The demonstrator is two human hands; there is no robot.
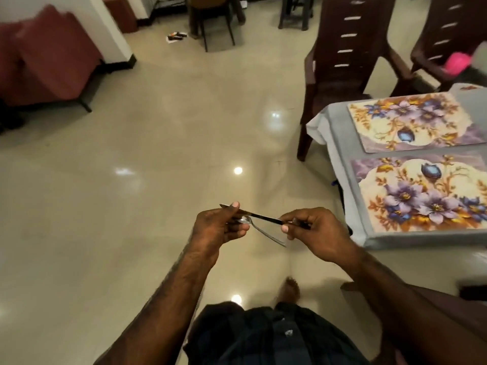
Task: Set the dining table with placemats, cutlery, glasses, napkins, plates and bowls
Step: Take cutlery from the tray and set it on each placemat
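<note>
1. Closest to me, the person stands on the glossy tiled floor [158,154], a bare foot [291,287] showing below dark shorts, both forearms reaching out in front.
2. The left hand [214,227] has its fingers curled round the bowl end of a spoon [261,231], whose handle angles down and to the right, and its thumb pins the blade end of a dark-handled knife [259,216].
3. The right hand [316,230] pinches the knife's handle end between thumb and fingers, so the knife bridges the two hands while the spoon hangs from the left alone.
4. As I read it, the cutlery is being sorted before it is laid. To do it well, I'd draw the knife free with the right hand, keep the spoon steady in the left, and hold both level so nothing slips onto the tiles.
5. Just to the right, the table [350,206] under its grey cloth carries a near floral placemat [421,196] and a far floral placemat [411,122], side by side; no cutlery shows on either.
6. Beyond stand two brown plastic chairs [350,48]; something pink [457,63] sits blurred on the farther one.
7. Far off, small items [177,36] lie on the floor. I can read no brand or writing anywhere.
</note>
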